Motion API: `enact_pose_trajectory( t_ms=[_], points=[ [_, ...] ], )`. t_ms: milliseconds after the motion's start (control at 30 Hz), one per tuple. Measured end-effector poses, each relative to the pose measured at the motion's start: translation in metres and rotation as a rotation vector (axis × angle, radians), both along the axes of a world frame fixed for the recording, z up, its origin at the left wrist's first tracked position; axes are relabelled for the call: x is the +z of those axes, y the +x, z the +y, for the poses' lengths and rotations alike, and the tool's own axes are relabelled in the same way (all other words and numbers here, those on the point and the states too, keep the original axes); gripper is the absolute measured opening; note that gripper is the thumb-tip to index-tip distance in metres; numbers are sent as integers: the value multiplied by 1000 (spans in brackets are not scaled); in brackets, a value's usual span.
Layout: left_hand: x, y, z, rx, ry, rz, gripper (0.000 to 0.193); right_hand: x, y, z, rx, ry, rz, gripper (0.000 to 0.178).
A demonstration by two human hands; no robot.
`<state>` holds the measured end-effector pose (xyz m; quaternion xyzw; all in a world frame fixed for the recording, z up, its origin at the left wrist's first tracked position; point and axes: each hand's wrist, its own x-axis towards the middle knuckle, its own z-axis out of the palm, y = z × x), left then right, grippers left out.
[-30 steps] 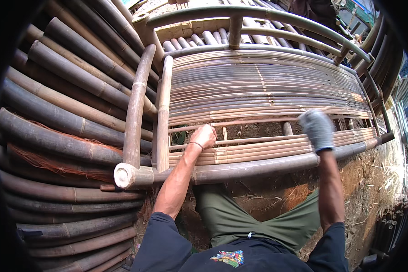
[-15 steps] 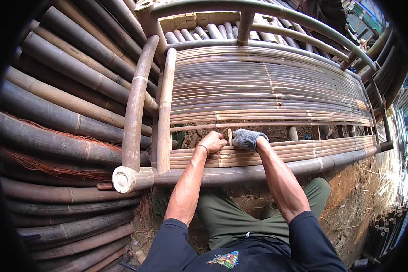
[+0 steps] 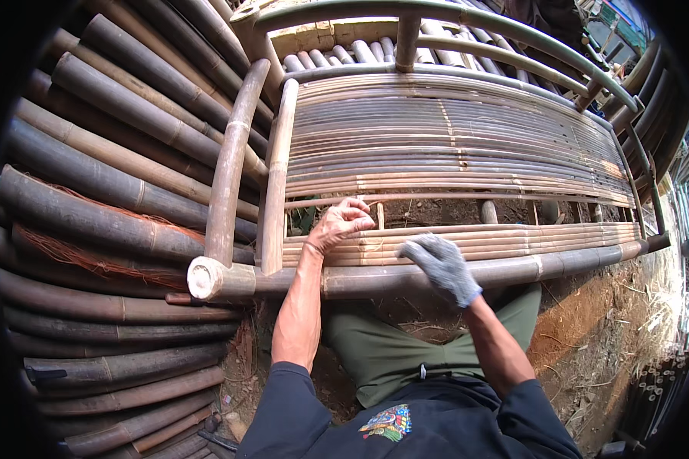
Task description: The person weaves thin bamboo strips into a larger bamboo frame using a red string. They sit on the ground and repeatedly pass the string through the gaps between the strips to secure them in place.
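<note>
A bamboo bench [image 3: 452,138] with a seat of narrow slats lies before me. My bare left hand [image 3: 343,225] is over the gap near the seat's front left, beside a short crosspiece [image 3: 381,215]. Its thumb and fingers are pinched together; whatever they hold, if anything, is too small to make out. My right hand [image 3: 442,268], in a grey knit glove, hovers by the front slats [image 3: 490,240] and the thick front pole [image 3: 505,271]. Motion smears its fingers, so its grip cannot be read.
Dark bamboo poles [image 3: 92,237] are piled along the left, with reddish fibres [image 3: 92,268] among them. The bench's armrest [image 3: 237,145] rises at the left and its back rail [image 3: 497,23] at the far side. Cut poles [image 3: 364,52] lie behind it.
My gloved right hand has pulled away from the crosspiece, toward me and slightly right. My left hand has shifted a little left and farther from me, turning with its fingers pinched.
</note>
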<state>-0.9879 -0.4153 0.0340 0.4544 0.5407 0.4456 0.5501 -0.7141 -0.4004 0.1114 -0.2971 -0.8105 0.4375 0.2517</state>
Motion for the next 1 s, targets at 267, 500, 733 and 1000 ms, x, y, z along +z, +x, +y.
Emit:
enact_pose_trajectory(
  t_ms=[267, 500, 733, 1000],
  points=[
    [-3, 9, 6, -116, 111, 200, 24, 5, 19, -10, -250, 390, -53, 66],
    [5, 10, 6, -165, 89, 192, 24, -31, -50, -3, -222, 469, -639, 21],
    [-10, 5, 6, 32, 100, 219, 48, 18, 144, -78, 93, -295, -190, 19],
    [1, 24, 4, -220, -222, 749, 38, 7, 288, -127, -468, -920, -786, 36]
  ],
)
